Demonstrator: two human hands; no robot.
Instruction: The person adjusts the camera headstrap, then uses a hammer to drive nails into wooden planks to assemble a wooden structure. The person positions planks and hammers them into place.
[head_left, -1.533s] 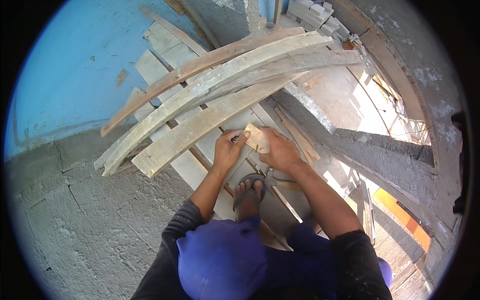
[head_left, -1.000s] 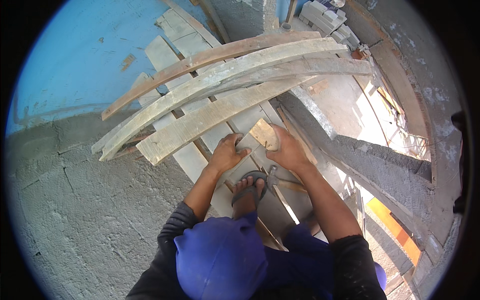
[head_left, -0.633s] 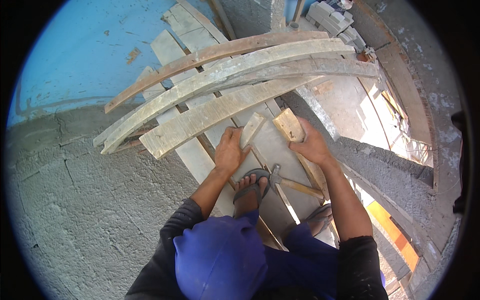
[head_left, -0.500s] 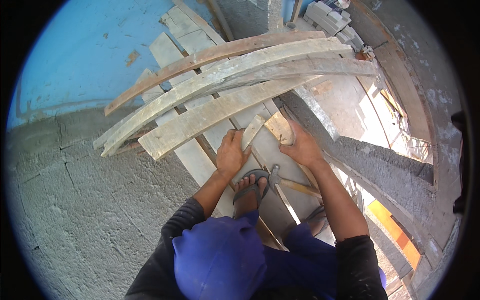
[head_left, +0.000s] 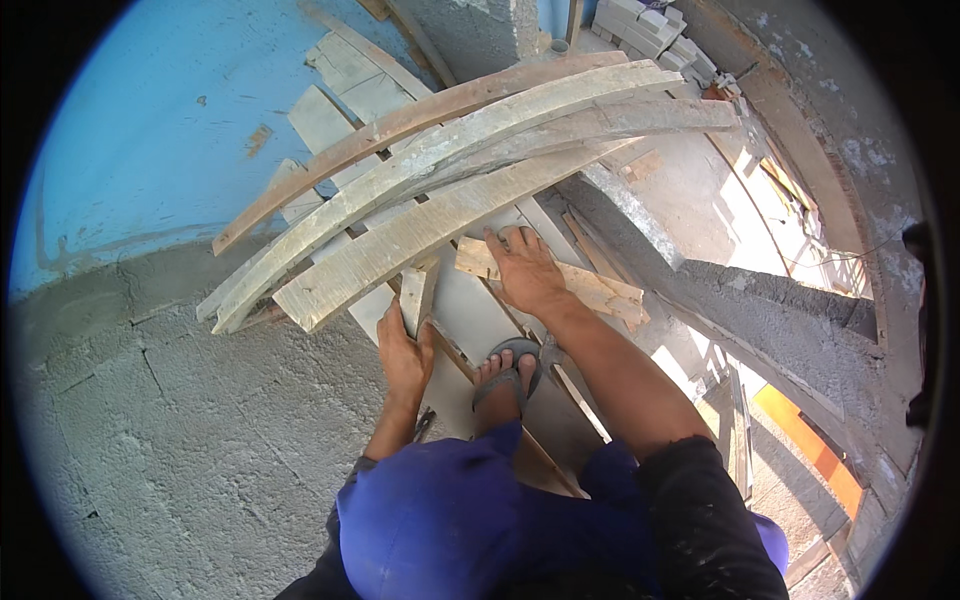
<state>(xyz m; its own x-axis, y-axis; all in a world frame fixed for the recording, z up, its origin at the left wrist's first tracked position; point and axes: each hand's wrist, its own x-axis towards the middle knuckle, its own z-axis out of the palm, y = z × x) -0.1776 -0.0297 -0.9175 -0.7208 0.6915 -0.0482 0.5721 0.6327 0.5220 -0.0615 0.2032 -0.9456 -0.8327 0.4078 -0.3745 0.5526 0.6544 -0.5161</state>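
Observation:
My left hand (head_left: 403,352) is closed round a short wooden block (head_left: 413,300), held upright-looking beside the near edge of a thick wooden beam (head_left: 450,212). To its right, my right hand (head_left: 528,270) lies over a short board (head_left: 600,293), with its fingers curled at the board's far edge. That board slants across the planks (head_left: 463,318) under me. The hammer's head (head_left: 551,350) shows next to my sandalled foot (head_left: 505,372); my right forearm hides its handle.
Several long curved timbers (head_left: 430,165) lie across the planks beyond my hands. A blue wall (head_left: 150,120) and rough grey masonry (head_left: 220,420) border the left. A concrete beam (head_left: 770,300) runs along the right, beside bright gaps. Pale blocks (head_left: 640,25) are stacked far right.
My left hand has moved left and nearer with the block. My right hand has shifted left, and the board under it now lies lengthwise across the planks. My right forearm now covers the hammer handle.

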